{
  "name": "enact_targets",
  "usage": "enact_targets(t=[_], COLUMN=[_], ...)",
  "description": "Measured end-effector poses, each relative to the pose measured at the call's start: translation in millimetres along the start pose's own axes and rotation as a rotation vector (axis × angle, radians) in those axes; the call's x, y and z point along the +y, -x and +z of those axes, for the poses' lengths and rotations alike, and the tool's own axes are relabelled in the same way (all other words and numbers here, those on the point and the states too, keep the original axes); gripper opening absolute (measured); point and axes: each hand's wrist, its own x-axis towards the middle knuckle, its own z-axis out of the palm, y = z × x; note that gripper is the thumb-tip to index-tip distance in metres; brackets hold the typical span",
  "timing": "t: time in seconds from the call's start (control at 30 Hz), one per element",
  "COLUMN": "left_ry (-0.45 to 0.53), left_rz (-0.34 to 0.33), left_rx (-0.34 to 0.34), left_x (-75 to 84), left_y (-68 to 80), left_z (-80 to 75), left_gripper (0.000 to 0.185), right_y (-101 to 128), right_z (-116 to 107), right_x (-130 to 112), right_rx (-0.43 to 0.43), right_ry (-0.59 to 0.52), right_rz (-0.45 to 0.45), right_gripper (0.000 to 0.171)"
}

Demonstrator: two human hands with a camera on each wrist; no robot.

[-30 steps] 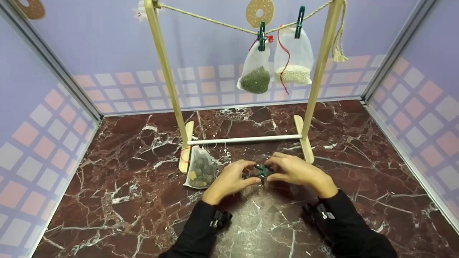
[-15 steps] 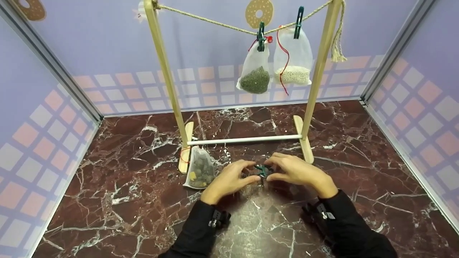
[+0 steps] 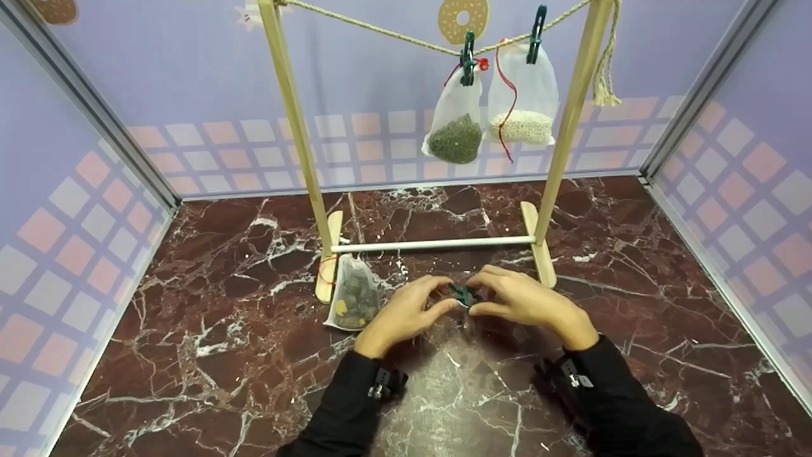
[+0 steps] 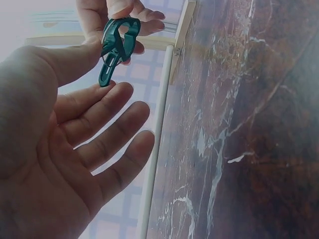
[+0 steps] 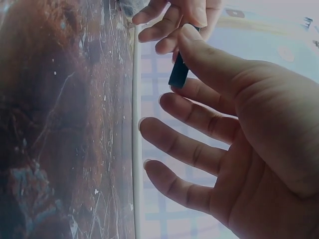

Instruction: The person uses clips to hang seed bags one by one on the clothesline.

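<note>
Since the earlier frames the hands have barely shifted; the view has tipped slightly, and the green clothespin [image 3: 464,294] stays pinched between both hands just above the marble table [image 3: 222,355]. The left hand [image 3: 406,314] holds one end of the clothespin between thumb and forefinger, its other fingers spread loosely and straight. The right hand [image 3: 526,304] pinches the other end between thumb and forefinger, its remaining fingers likewise relaxed and apart.

Just left of the left hand lies a mesh bag [image 3: 355,303] of dark and yellow pieces, resting against the foot of the wooden rack [image 3: 295,127]. The rack's low crossbar [image 3: 431,244] runs just behind the hands. Overhead, a rope [image 3: 380,30] sags between the two uprights. Two more green clothespins [image 3: 468,58] clip two bags to it near the right upright: a bag of dark green grains [image 3: 453,127] and, just beside it, a bag of white grains [image 3: 523,101]. A doughnut sticker [image 3: 463,13] sits on the back wall.
</note>
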Motion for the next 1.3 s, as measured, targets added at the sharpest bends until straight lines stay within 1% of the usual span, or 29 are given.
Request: enact_targets(t=[0.13,0.23,0.37,0.6,0.93,1.07,1.3], left_ry=[0.021,0.024,0.017,0.032,0.041,0.049,0.016], left_rz=[0.013,0.01,0.007,0.006,0.105,0.134,0.134], left_rx=[0.021,0.039,0.069,0.119,0.262,0.273,0.297], left_x=[0.1,0.1,-1.0,-3.8,-5.0,-5.4,-6.3], left_y=[-0.5,-0.1,0.7,0.4,-1.1,-1.2,-0.4], left_z=[-1.1,-2.9,-5.7,-9.0,-10.7,-12.8,-14.8], left_gripper=[0.041,0.038,0.038,0.03,0.025,0.022,0.017], right_y=[0,0,-1,0,1,0,-1], right_z=[0,0,-2,-3,-4,-4,-3], right_x=[-1,-2,-3,-3,-2,-2,-2], right_rx=[0.012,0.017,0.013,0.026,0.083,0.109,0.135], right_ry=[-0.002,-0.005,-0.007,0.006,0.003,0.016,0.018], right_rz=[0.002,0.003,0.011,0.021,0.014,-0.003,-0.027], right_gripper=[0.045,0.047,0.05,0.044,0.031,0.029,0.025])
